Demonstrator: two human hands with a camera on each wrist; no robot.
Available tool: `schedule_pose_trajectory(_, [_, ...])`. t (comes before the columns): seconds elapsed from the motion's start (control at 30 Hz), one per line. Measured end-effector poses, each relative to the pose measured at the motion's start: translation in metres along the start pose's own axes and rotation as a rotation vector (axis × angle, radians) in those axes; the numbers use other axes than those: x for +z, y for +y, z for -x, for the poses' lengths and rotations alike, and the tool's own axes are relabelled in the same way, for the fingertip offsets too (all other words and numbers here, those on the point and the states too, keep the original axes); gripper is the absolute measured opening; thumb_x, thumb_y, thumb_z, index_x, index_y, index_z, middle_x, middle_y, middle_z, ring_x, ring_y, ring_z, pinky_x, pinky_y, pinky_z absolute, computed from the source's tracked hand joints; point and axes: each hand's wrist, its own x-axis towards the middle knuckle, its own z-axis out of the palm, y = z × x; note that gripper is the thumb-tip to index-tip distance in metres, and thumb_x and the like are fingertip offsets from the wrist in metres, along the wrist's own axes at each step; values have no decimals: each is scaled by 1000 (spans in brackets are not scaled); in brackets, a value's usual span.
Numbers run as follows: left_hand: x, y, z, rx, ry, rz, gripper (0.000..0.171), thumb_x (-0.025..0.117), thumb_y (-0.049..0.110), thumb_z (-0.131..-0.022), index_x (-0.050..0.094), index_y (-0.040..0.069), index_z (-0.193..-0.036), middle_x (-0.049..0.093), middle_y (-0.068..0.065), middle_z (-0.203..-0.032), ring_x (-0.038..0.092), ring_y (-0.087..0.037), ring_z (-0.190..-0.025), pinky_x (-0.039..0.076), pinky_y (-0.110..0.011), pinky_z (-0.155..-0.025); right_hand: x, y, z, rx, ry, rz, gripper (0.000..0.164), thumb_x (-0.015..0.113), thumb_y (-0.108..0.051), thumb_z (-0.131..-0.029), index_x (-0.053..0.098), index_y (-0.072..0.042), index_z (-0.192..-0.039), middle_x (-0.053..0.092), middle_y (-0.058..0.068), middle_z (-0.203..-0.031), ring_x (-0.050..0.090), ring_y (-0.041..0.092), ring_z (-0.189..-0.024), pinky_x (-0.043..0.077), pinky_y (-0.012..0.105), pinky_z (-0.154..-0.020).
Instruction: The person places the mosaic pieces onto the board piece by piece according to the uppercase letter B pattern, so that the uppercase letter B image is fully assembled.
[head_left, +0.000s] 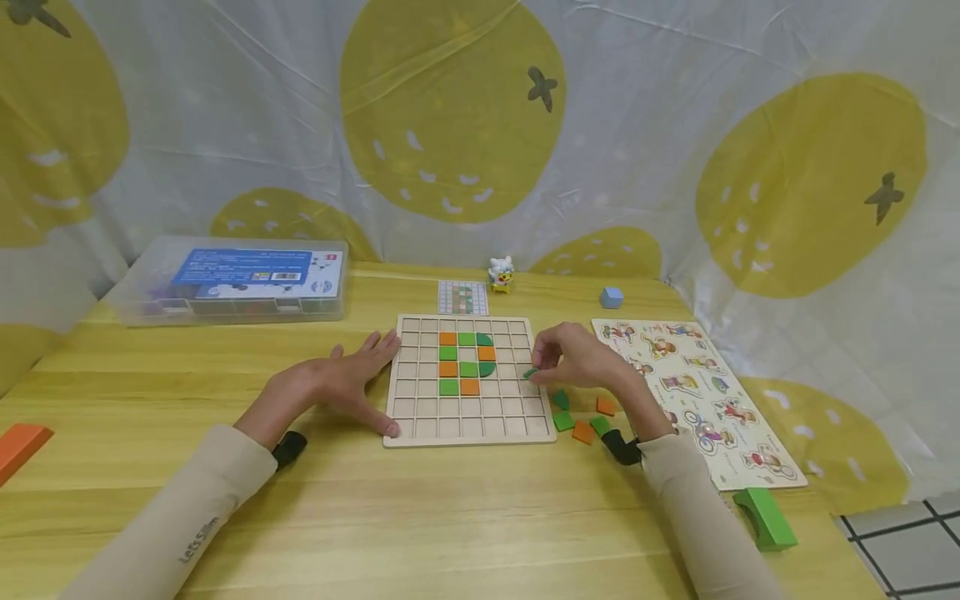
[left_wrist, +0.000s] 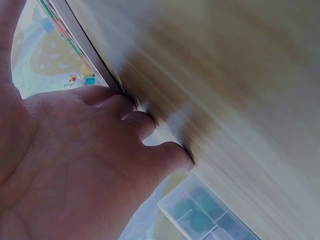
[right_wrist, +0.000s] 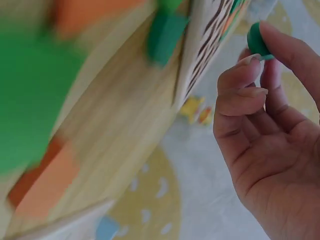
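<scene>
A wooden grid board lies on the table with orange, green and dark green tiles set in its middle cells. My left hand rests with spread fingers along the board's left edge, thumb at the lower left corner. In the left wrist view its fingertips touch the tabletop. My right hand pinches a dark green rounded tile between thumb and fingers, over the board's right side. Loose tiles, including an orange one and a green one, lie right of the board, below this hand.
A pattern card and a small toy figure stand behind the board. At the back left is a clear plastic case. A picture puzzle board, blue block and green arch block are on the right; an orange block is far left.
</scene>
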Motion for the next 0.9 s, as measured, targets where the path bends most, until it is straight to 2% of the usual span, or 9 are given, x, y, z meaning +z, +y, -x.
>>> schedule_pose_trajectory(0.17, [-1, 0, 1, -3, 3, 3, 141, 92, 57, -81, 2, -3, -171, -7, -22, -180, -9, -44, -165, -4, -76, -125, 21, -29, -22, 22, -40, 68, 22, 87, -7, -91, 66, -8, -85, 65, 0, -80, 60, 10, -72, 53, 26, -70])
schedule_pose_trajectory(0.3, [0, 0, 1, -6, 4, 4, 141, 92, 58, -81, 2, -2, -171, -7, -21, -180, -9, -43, -166, -3, -76, -126, 32, -39, -31, 65, -70, 73, 24, 90, -12, -90, 67, -9, -84, 64, 0, -80, 56, 12, -72, 49, 26, -68])
schedule_pose_trajectory(0.47, [0, 1, 1, -22, 1, 0, 141, 91, 59, -81, 2, -1, -172, -7, -19, -180, -9, -42, -166, -4, -74, -127, 33, -38, -31, 81, -78, 57, 25, 94, -13, -85, 70, -9, -85, 67, 0, -81, 60, 12, -73, 53, 25, -69])
schedule_pose_trajectory(0.7, [-1, 3, 1, -16, -4, 8, 141, 92, 58, -81, 1, -2, -171, -8, -21, -180, -10, -43, -166, -5, -74, -127, 34, -34, -33, 19, -84, 48, 10, 87, -5, -91, 78, -4, -93, 72, 1, -84, 63, 10, -75, 55, 24, -71])
schedule_pose_trajectory(0.9, [0, 2, 0, -13, -6, 21, 141, 92, 57, -81, 2, -2, -171, -8, -20, -180, -10, -43, -166, -5, -75, -126, 37, -35, -32, -7, -68, 49, 8, 86, -1, -91, 80, -1, -97, 74, 3, -86, 63, 10, -75, 55, 23, -71])
